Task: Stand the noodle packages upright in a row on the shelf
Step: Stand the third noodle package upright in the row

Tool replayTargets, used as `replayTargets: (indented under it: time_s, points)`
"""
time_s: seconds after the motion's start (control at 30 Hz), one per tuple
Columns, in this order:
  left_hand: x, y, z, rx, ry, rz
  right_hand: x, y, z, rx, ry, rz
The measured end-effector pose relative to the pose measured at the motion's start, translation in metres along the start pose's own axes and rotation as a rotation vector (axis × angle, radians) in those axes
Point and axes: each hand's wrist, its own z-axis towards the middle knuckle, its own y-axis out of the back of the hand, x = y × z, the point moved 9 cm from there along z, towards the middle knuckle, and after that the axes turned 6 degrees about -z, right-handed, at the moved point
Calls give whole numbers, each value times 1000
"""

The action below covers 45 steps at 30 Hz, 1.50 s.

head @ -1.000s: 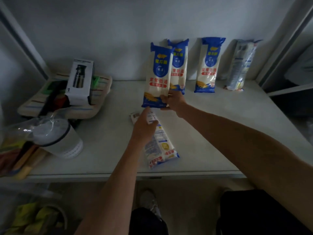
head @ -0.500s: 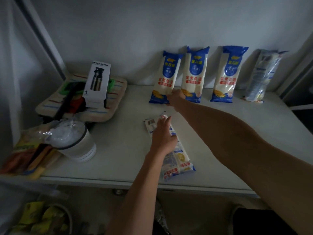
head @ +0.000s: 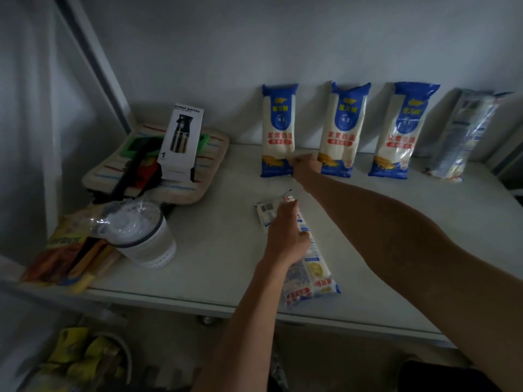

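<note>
Three blue-and-white noodle packages lean upright against the back wall: a left one (head: 278,131), a middle one (head: 343,128) and a right one (head: 402,131). A fourth package (head: 464,134) with its back showing leans at the far right. My right hand (head: 305,166) pinches the lower right corner of the left package, which stands on the white shelf (head: 220,250). Another noodle package (head: 311,275) lies flat near the shelf's front. My left hand (head: 287,236) rests on top of it, fingers curled over its upper half.
A spray-bottle box (head: 181,142) stands on a striped mat (head: 198,179) with dark tools at the left. A wrapped white cup (head: 144,239) and a bag of utensils (head: 68,258) lie at the front left. The shelf frame's post (head: 96,63) runs up the left.
My right hand carried the left package back from mid-air and stood it against the wall beside the others. My left hand settled onto the flat package. The camera shifted leftward.
</note>
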Motion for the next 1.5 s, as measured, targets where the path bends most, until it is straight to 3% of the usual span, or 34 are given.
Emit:
replayTargets:
  time_s: [0.13, 0.23, 0.43, 0.53, 0.6, 0.9, 1.3, 1.5]
  points:
    - [-2, -3, -1, -10, 7, 17, -3, 3, -6, -148, -82, -54]
    - [1, 0, -1, -9, 34, -42, 4, -3, -20, -233, -29, -165]
    - [1, 2, -3, -36, 48, -102, 8, -13, -27, -248, 187, -199]
    - [4, 3, -2, -53, 70, -108, 28, -33, -33, -106, 411, -360]
    - [5, 3, -3, -47, 75, -116, 34, -41, -32, -59, 459, -425]
    - [3, 6, -4, -77, 61, -151, 32, -48, -29, -47, 473, -391]
    - [1, 6, -2, -22, -6, -68, 39, -72, -17, 153, 300, -475]
    - [2, 24, -8, -174, -145, -4, 32, -60, -40, 178, 335, -469]
